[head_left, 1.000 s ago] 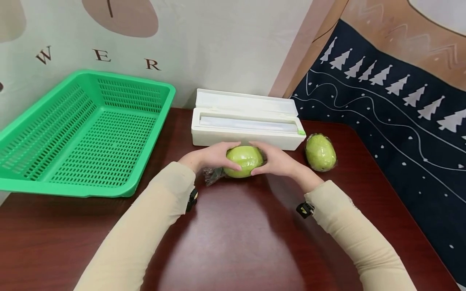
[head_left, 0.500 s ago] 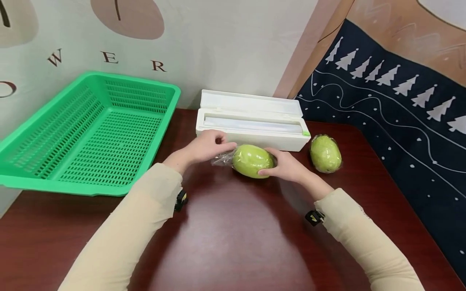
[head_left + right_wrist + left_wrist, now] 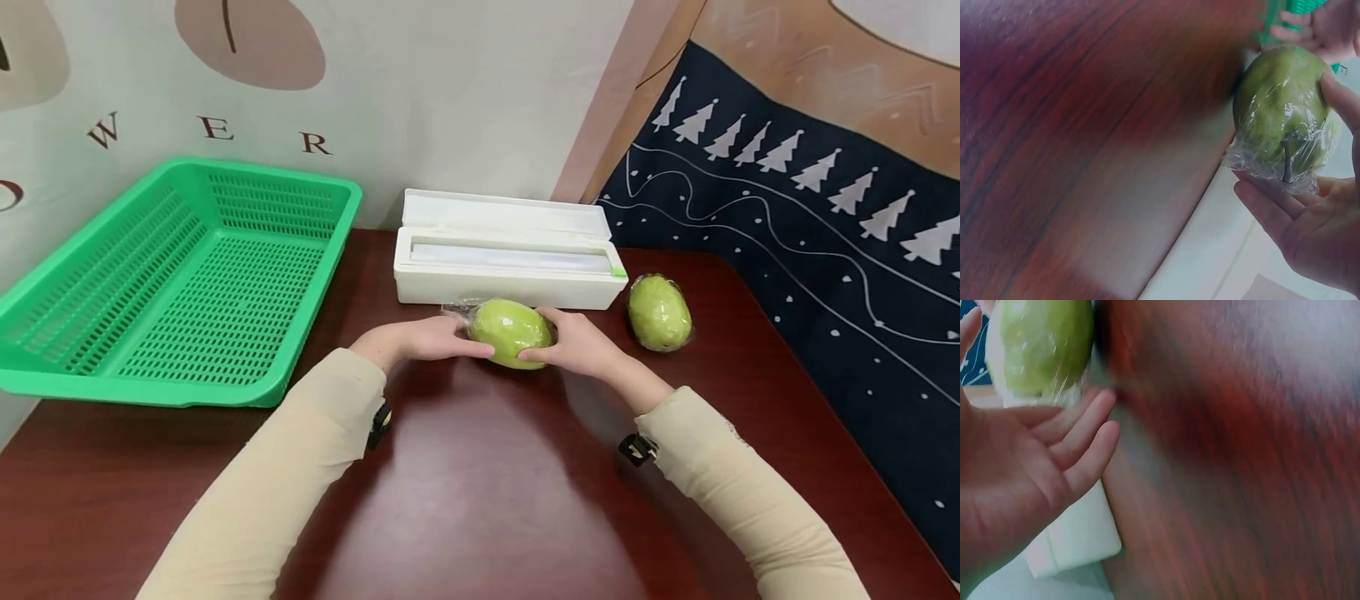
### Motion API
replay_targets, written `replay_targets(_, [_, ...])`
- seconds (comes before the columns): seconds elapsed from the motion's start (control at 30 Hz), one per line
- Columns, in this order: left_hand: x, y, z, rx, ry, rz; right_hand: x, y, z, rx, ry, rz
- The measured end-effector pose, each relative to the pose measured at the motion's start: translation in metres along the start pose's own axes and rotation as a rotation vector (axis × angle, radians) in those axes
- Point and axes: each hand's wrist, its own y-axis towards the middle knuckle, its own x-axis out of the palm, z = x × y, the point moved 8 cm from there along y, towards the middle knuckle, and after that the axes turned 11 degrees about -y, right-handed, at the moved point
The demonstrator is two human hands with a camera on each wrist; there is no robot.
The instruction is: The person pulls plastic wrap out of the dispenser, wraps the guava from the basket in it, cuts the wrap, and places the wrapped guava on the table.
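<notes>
A green pear wrapped in clear cling film lies on its side on the table. My right hand holds its right end, thumb on the near side; the right wrist view shows its stem under bunched film at that end. Loose film sticks out from the left end. There my left hand has its fingers fairly straight beside the film, the thumb reaching along the pear's near side. In the left wrist view its palm faces the pear with the fingertips close to the film.
Behind the pear stands a white cling film box with its lid raised. A second wrapped green pear lies to the right. On the left is a green plastic basket. A patterned cloth wall borders the dark red table.
Both hands held the pear at first. My left hand lifted off leftward, drawing at the loose film, then came down again at the left end. The right hand has kept its hold.
</notes>
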Motion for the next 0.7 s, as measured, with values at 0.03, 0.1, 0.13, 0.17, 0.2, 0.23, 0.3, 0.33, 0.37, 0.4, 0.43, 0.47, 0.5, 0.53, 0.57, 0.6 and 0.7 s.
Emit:
replay_targets(0.03, [0.0, 0.002, 0.003, 0.041, 0.001, 0.036, 0.0, 0.0, -0.001, -0.001, -0.004, 0.003])
replay_targets(0.1, [0.0, 0.007, 0.007, 0.111, -0.019, 0.1, 0.001, 0.0, -0.002, -0.003, -0.007, 0.013])
replay_targets(0.13, [-0.001, 0.009, 0.009, 0.147, -0.032, 0.133, 0.001, 0.0, -0.002, -0.008, -0.01, 0.017])
replay_targets(0.17, [-0.003, 0.011, 0.009, 0.163, -0.039, 0.171, 0.0, 0.0, -0.003, -0.015, -0.012, 0.02])
replay_targets(0.2, [-0.004, 0.013, 0.008, 0.171, -0.047, 0.201, 0.0, 0.0, -0.003, -0.022, -0.014, 0.022])
replay_targets(0.23, [-0.005, 0.014, 0.008, 0.167, -0.054, 0.227, 0.0, 0.001, -0.003, -0.029, -0.015, 0.022])
replay_targets(0.3, [-0.005, 0.017, 0.005, 0.149, -0.07, 0.25, 0.001, 0.001, -0.003, -0.056, -0.024, 0.012])
replay_targets(0.33, [-0.004, 0.018, 0.004, 0.139, -0.081, 0.246, 0.001, 0.001, -0.004, -0.071, -0.027, 0.005])
replay_targets(0.37, [-0.003, 0.02, 0.003, 0.124, -0.088, 0.237, 0.002, 0.002, -0.005, -0.088, -0.032, -0.001])
replay_targets(0.4, [-0.001, 0.02, 0.003, 0.127, -0.092, 0.219, 0.002, 0.002, -0.006, -0.104, -0.037, -0.009])
replay_targets(0.43, [0.001, 0.022, 0.004, 0.136, -0.096, 0.2, 0.002, 0.002, -0.007, -0.12, -0.04, -0.018])
replay_targets(0.47, [0.002, 0.023, 0.005, 0.145, -0.103, 0.182, 0.002, 0.002, -0.008, -0.132, -0.043, -0.027])
replay_targets(0.5, [0.004, 0.024, 0.006, 0.148, -0.109, 0.17, 0.002, 0.003, -0.008, -0.14, -0.044, -0.037])
replay_targets(0.53, [0.005, 0.026, 0.007, 0.151, -0.113, 0.163, 0.002, 0.003, -0.009, -0.146, -0.042, -0.047])
replay_targets(0.57, [0.005, 0.026, 0.007, 0.151, -0.106, 0.161, 0.002, 0.003, -0.009, -0.149, -0.043, -0.058])
replay_targets(0.6, [0.005, 0.028, 0.007, 0.153, -0.105, 0.161, 0.003, 0.004, -0.009, -0.148, -0.039, -0.072])
replay_targets(0.7, [0.006, 0.031, 0.006, 0.138, -0.098, 0.172, 0.005, 0.005, -0.008, -0.142, -0.032, -0.108])
